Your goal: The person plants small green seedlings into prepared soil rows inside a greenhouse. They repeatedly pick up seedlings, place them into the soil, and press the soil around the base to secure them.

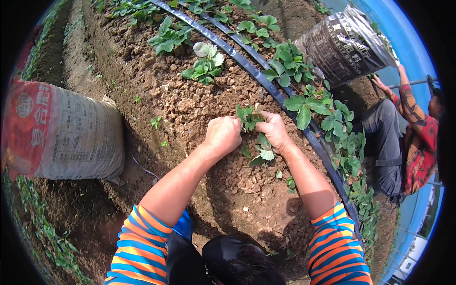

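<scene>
A small strawberry plant [245, 115] grows from the crumbly soil of the raised bed [178, 103], directly before me. My left hand [223, 135] is curled into a fist on its left side, closed at the edge of the leaves; the fingertips are hidden. On the other side my right hand [272, 131] pinches the plant's stems between thumb and fingers. Below that hand hang more leaves, one showing its pale underside [267, 154]. Farther up the bed stand another strawberry plant [203, 67] with pale upturned leaves and a fuller green one [169, 37].
Two black drip-irrigation hoses [249, 67] curve along the bed, with strawberry plants [338, 124] beyond. A printed fertilizer sack [85, 135] stands in the left furrow. At right, a crouching person [420, 142] touches another sack [345, 46], near blue plastic sheeting [413, 39].
</scene>
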Tool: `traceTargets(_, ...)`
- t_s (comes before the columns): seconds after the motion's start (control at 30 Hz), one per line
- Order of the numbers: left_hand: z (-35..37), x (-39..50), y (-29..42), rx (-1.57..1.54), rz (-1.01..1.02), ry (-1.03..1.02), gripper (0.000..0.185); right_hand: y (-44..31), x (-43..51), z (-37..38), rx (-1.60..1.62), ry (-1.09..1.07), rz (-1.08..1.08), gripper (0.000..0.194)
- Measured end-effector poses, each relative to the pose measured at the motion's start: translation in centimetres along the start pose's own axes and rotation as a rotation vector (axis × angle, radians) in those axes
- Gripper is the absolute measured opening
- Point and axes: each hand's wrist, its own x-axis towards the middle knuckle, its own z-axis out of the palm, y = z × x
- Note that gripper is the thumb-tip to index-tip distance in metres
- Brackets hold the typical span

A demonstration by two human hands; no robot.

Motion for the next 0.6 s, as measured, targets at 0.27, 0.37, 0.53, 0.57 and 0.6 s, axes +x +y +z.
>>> traceTargets(0.27,-0.2,0.8,-0.7,0.071,0.205,-0.026,0.007,0.1,0.0,0.0,0.011,0.002,0.007,0.029)
traceTargets(0.37,0.7,0.8,-1.1,0.08,0.257,0.068,0.008,0.2,0.0,0.1,0.003,0.023,-0.022,0.028)
traceTargets(0.53,1.0,0.4,-0.7,0.01,0.174,0.213,0.008,0.0,-0.2,0.1,0.019,0.051,-0.039,0.029)
traceTargets(0.57,0.6,0.3,-0.8,-0.085,0.12,0.211,0.006,0.0,-0.3,0.0,0.074,0.017,-0.03,0.03)
traceTargets(0.6,-0.1,0.3,-1.0,-0.118,0.087,0.274,0.005,-0.1,-0.3,-0.1,0.039,0.024,-0.002,0.031)
